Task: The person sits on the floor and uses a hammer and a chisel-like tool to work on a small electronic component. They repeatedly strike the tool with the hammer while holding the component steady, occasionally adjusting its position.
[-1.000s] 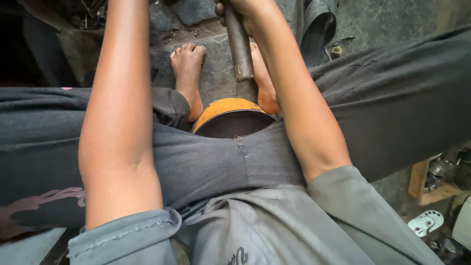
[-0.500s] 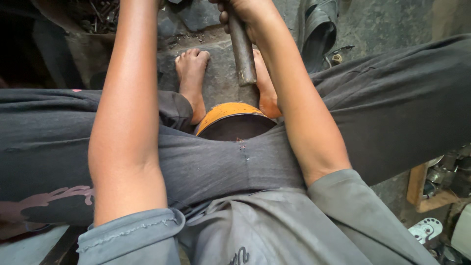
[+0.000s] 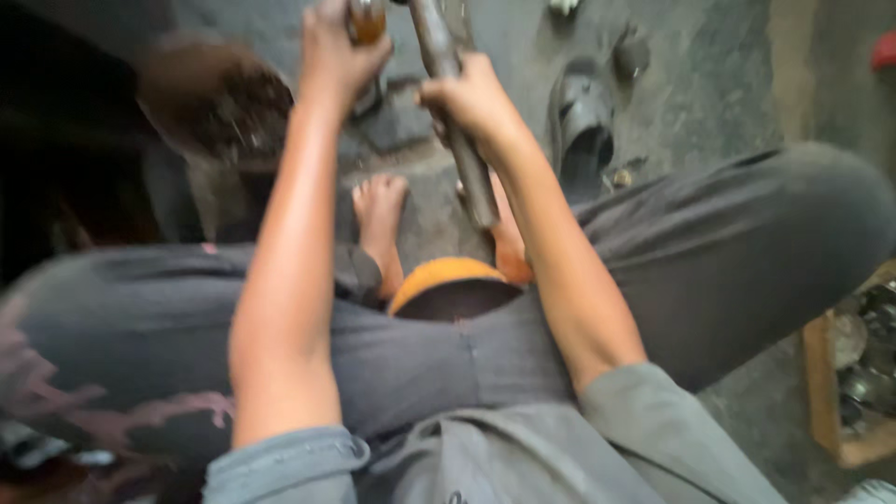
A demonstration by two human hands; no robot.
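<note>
Right hand [image 3: 476,103] clenched around a metal bar [image 3: 462,140]; left hand [image 3: 341,51] grips an orange-tipped handle [image 3: 366,19] (blurred). Sandal [image 3: 583,131] lies right of them.

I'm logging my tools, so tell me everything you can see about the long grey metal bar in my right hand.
The long grey metal bar looks like a dull, worn round rod. It slants from the top edge of the picture down toward the bare feet, its lower end just above the orange round seat. The right hand wraps its fingers around the middle. The picture is blurred, so finer detail is unclear.
</note>
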